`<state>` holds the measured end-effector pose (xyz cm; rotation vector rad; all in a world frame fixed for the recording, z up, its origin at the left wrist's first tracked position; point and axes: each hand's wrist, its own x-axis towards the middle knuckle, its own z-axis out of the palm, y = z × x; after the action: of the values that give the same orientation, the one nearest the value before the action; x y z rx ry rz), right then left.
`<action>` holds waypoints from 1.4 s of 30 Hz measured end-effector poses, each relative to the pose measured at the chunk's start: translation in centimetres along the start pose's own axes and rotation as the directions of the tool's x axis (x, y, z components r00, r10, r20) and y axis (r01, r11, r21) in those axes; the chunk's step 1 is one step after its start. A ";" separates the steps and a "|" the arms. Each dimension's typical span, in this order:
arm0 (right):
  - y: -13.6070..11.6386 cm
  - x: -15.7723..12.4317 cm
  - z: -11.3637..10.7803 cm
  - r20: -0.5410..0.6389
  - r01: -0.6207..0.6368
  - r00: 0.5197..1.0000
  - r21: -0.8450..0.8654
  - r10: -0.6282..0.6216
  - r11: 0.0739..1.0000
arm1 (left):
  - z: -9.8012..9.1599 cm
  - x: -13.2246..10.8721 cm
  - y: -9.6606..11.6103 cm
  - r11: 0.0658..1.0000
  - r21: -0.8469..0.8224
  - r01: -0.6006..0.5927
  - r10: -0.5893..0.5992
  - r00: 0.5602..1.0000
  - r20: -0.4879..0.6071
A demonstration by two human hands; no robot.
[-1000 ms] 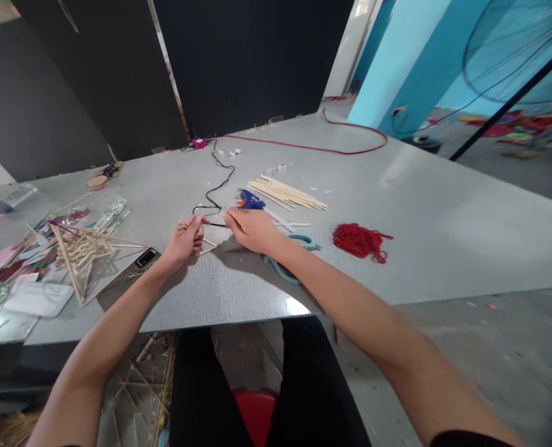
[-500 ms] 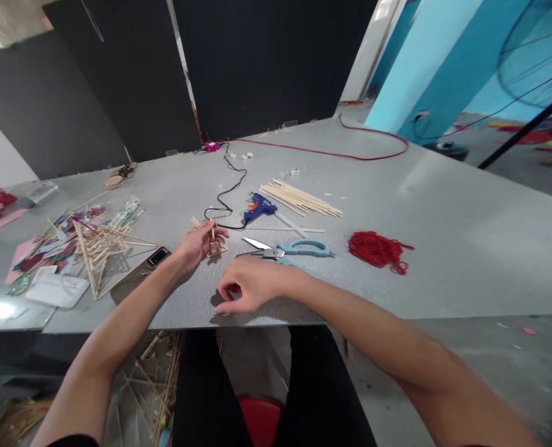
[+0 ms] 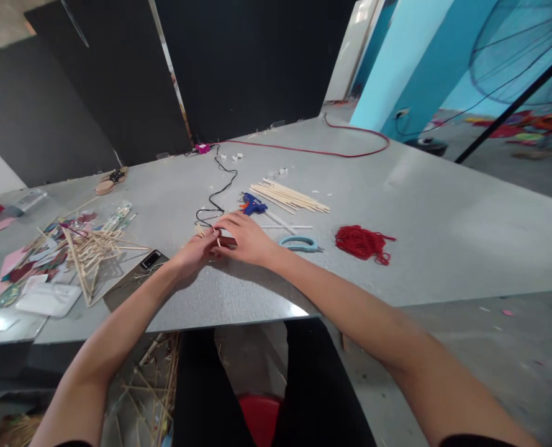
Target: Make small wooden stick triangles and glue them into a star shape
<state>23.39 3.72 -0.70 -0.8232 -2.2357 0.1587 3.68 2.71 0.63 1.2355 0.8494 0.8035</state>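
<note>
My left hand [image 3: 195, 256] is closed around short pale wooden sticks [image 3: 200, 231], whose ends show above its fingers. Reaching in from the right, my right hand [image 3: 248, 239] has its fingertips at the same sticks, touching the left fingertips. What exactly lies between the right fingers is too small to make out. The scissors' light blue handle [image 3: 298, 243] shows beyond my right wrist; the blades are hidden behind the hand. Just past the hands lies a blue glue gun [image 3: 253, 203] with a black cord [image 3: 220, 194].
Loose wooden sticks [image 3: 290, 197] lie behind the glue gun. Red yarn [image 3: 362, 243] is heaped to the right. On the left are a triangular stick frame [image 3: 77, 267], paper scraps, a white tray [image 3: 49, 298] and a dark phone-like object [image 3: 151, 259]. The table's front edge [image 3: 238, 323] is near my legs.
My right hand has moved up from near the table's front edge to meet my left hand at the sticks, covering the scissors' blades. The view has shifted slightly to the right.
</note>
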 end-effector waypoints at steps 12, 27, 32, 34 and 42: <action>0.2 0.1 -0.3 -0.043 0.123 0.992 0.190 -0.117 0.974 | -1.3 0.0 -0.4 0.994 -0.024 0.102 -0.097 0.982 0.163; -0.8 -0.1 0.0 -0.199 0.134 0.976 0.220 -0.090 0.966 | -0.5 -0.8 -0.2 0.996 0.063 0.067 -0.080 0.968 0.236; -1.0 0.4 -0.7 -0.196 -0.032 0.971 0.471 0.140 0.882 | -1.3 -0.7 -0.1 0.969 0.247 -0.007 -0.051 0.972 0.230; -0.9 0.6 -0.9 -0.141 -0.077 0.974 0.540 0.180 0.838 | -1.4 -0.6 -0.2 0.955 0.295 -0.036 -0.037 0.971 0.237; -0.7 0.6 -0.8 -0.148 -0.068 0.976 0.489 0.159 0.869 | -0.7 -1.0 -0.4 0.962 0.272 0.034 -0.091 0.975 0.202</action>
<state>23.26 3.38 0.46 -0.6595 -1.8533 0.6454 2.64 2.09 0.23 1.4956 0.8344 0.5036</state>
